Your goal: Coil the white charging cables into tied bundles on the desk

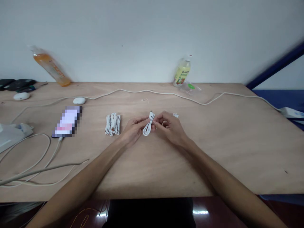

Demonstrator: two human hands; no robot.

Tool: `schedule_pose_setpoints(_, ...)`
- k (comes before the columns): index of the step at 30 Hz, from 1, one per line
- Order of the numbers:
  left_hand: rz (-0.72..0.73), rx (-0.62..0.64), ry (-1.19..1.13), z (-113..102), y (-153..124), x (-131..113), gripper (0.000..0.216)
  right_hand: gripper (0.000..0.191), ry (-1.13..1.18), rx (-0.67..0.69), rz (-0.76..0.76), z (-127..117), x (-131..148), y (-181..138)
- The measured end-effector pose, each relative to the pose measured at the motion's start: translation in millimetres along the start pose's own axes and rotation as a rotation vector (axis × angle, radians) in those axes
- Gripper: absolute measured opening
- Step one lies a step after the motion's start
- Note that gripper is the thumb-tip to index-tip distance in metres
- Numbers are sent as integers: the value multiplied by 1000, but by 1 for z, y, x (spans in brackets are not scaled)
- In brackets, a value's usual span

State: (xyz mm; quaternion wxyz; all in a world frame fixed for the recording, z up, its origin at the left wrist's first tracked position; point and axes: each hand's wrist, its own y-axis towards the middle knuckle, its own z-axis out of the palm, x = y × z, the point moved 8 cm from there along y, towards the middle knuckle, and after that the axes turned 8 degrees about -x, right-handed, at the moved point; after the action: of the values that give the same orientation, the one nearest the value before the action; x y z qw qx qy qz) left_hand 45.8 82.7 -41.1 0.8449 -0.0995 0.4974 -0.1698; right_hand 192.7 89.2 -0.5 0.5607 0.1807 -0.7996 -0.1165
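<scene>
Both hands meet over the middle of the wooden table. My left hand and my right hand pinch a folded white cable between them, its plug end pointing up. The fingers of both hands are closed on it. A second bundled white cable lies flat on the table just left of my left hand. Behind my right hand a small white piece peeks out; I cannot make out what it is.
A phone lies at the left with a cable plugged in, and loose cables loop near the left edge. A long white cord crosses the back. An orange bottle and a yellow bottle stand by the wall.
</scene>
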Motion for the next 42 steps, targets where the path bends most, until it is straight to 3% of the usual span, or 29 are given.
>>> schedule_pose_setpoints(7,20,-41,-15,-4,2,-2,7,13,-74,26,-120,-1,9,0)
schedule_pose_setpoints(15,77,-83,-18,-7,1,-7,24,18,-81,16,-82,-1,8,0)
schedule_pose_setpoints(31,255,-101,39,-6,-2,-19,46,16,-141,47,-171,5,13,-5)
schedule_pose_setpoints(42,376,-329,156,-20,-7,-21,52,17,-257,-35,-310,19,20,-21)
